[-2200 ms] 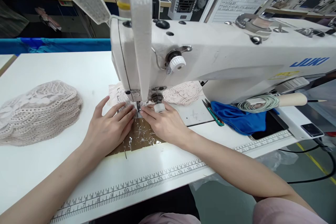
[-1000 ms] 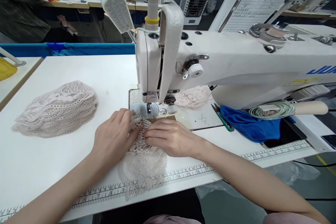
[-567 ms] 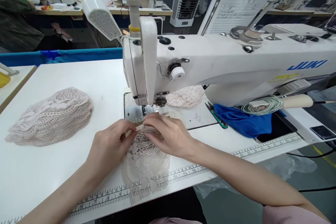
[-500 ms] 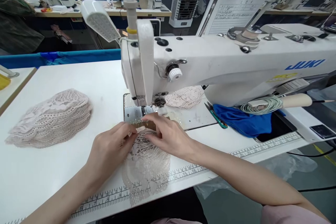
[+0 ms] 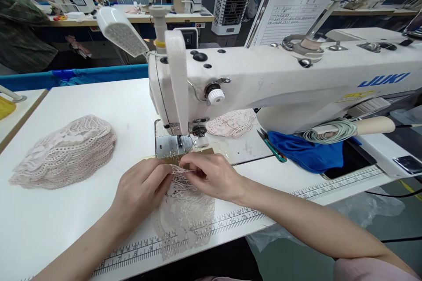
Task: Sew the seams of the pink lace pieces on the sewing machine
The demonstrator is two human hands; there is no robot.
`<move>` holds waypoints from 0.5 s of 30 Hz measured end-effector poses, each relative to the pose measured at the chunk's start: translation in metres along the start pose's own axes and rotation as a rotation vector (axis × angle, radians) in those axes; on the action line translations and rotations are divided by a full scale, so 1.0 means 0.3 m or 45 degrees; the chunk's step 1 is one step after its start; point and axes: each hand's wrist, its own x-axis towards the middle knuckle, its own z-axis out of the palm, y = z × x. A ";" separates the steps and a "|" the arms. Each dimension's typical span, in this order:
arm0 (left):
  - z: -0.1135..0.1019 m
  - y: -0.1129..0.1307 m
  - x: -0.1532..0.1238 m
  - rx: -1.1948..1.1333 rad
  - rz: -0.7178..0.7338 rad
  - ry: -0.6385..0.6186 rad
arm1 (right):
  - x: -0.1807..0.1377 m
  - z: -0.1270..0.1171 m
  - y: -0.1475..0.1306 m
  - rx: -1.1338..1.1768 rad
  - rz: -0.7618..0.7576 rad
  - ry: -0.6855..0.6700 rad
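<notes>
A pale pink lace piece lies on the white table in front of the sewing machine, hanging over the front edge. My left hand and my right hand both pinch its top edge, fingers closed, just in front of the presser foot. A brown taped patch shows behind my fingers, beside the metal needle plate.
A stack of lace pieces sits at the left. More lace lies behind the needle, under the machine arm. Scissors and blue cloth lie at the right. A lamp head hangs above. A ruler strip runs along the table's front edge.
The lace piece has come out from under the presser foot toward me. My hands went from lying flat at the needle to pinching the lace's top edge.
</notes>
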 end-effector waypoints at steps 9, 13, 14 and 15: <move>-0.003 -0.002 0.014 0.005 0.062 0.001 | -0.001 0.001 0.000 -0.019 -0.082 0.045; 0.000 -0.005 0.009 0.004 0.054 -0.011 | -0.001 0.006 0.004 0.007 -0.094 0.066; 0.000 -0.005 0.009 0.006 0.049 -0.011 | -0.001 0.006 0.004 0.011 -0.095 0.073; 0.001 -0.005 0.009 0.007 0.046 -0.009 | -0.001 0.007 0.004 0.013 -0.095 0.076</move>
